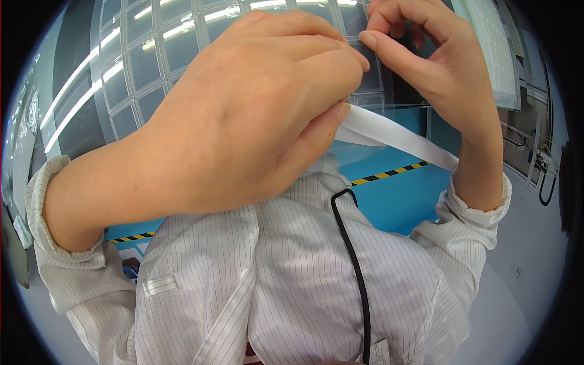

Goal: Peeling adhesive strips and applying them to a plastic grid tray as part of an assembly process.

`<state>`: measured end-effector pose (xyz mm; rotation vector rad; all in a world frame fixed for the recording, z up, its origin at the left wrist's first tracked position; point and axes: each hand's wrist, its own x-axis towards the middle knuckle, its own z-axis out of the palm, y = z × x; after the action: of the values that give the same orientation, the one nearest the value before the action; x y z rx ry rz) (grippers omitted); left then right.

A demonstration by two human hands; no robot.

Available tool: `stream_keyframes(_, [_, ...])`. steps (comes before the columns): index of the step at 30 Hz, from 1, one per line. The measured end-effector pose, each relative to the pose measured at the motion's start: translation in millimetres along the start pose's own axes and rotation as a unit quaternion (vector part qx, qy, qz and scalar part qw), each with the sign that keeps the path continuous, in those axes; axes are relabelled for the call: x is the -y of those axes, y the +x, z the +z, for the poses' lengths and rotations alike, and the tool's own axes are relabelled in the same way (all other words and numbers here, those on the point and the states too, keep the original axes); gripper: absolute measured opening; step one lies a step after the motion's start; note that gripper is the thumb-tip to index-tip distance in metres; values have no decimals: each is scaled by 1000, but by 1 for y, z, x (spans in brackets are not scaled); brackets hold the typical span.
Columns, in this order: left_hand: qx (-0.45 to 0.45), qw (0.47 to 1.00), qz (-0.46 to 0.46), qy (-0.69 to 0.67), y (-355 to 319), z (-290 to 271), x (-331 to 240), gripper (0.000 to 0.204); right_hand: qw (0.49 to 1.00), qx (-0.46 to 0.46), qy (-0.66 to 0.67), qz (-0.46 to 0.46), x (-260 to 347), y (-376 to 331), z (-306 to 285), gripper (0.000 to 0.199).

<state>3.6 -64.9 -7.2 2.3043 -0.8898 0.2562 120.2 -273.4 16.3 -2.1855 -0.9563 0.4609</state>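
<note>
My left hand is raised close in front of the camera, its fingers closed on a white strip. From beneath the thumb, the strip runs down and right until it passes behind my right wrist. My right hand is up at the right, thumb and forefinger curled together near the left fingertips. Whatever it may pinch is too small or hidden to make out. Behind both hands lies a clear plastic tray with rows of square compartments.
A blue surface edged with black and yellow striped tape is in front of my body. At the upper right stands a pale stack of trays. A black cord hangs over my striped smock. Metal equipment stands at the far right.
</note>
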Motion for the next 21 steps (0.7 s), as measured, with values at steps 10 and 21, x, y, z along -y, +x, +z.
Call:
stream_keyframes(10, [-13, 1000, -13, -19, 6, 9, -2, 8, 994, 44, 94, 41, 8, -11, -19, 10])
stream_keyframes(21, [-31, 999, -23, -35, 8, 14, 0, 9, 1000, -8, 5, 9, -5, -11, -2, 17])
